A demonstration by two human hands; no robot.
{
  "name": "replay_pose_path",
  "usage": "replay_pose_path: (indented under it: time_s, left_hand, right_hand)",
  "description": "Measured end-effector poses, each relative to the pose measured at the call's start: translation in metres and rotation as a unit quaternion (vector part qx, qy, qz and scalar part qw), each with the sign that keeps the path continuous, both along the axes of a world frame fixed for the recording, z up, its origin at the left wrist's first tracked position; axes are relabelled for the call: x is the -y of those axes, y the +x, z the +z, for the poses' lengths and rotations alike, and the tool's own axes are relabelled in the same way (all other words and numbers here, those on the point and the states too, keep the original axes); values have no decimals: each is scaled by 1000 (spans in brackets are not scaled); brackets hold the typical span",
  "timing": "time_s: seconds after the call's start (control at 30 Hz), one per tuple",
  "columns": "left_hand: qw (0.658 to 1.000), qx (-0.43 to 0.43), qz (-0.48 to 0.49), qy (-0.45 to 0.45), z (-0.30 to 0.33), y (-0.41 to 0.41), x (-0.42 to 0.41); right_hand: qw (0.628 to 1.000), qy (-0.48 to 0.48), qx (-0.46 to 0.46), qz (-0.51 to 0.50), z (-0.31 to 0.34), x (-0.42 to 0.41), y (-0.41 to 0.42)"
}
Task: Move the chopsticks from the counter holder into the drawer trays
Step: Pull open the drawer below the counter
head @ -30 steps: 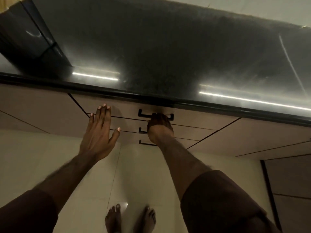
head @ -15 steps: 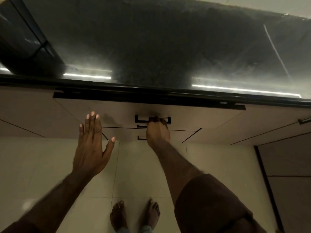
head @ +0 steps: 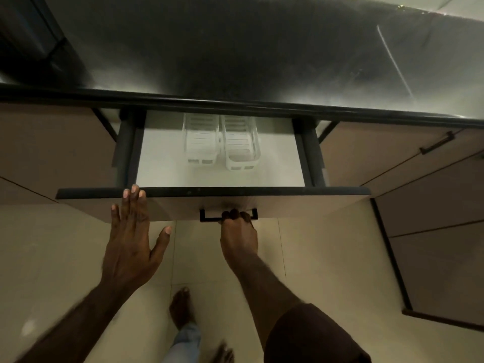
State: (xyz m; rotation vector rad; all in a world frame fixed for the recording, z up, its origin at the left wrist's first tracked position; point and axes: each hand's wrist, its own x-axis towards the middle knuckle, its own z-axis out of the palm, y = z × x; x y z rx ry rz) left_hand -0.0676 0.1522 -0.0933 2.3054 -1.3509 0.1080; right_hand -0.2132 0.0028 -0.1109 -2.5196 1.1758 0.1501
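The drawer stands pulled out under the counter, its top open from above. Two white trays sit side by side at the far middle of the drawer floor, partly under the counter's edge. Bare drawer floor lies to the left, right and near side of them. The right hand grips the handle on the drawer front; the left hand lies flat there, fingertips over the near rim's left part.
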Motion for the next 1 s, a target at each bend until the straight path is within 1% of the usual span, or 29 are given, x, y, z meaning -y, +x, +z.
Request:
replay_pose_path:
  time_s: [0.13, 0.37, 0.57, 0.77, 0.87, 1.0]
  left_hand:
    - [1000, -1, 10, 1, 0, -40, -24]
    - [998, -22, 14, 52, 12, -96, -68]
    - [994, -29, 23, 101, 20, -123, -102]
    - [990, -36, 22, 134, 29, -132, -120]
    - [989, -48, 22, 135, 35, -132, -125]
    - [990, -55, 19, 132, 48, -129, -127]
  right_hand:
    - [1000, 3, 5, 16, 0, -30, -31]
    - [999, 29, -16, 25, 8, -83, -79]
    - [998, 38, -48, 32, 6, -122, -110]
    - [996, 40, -65, 48, 8, -139, -128]
    - [994, 61, -56, 66, 22, -138, -132]
    - [989, 113, -3, 99, 62, -131, -131]
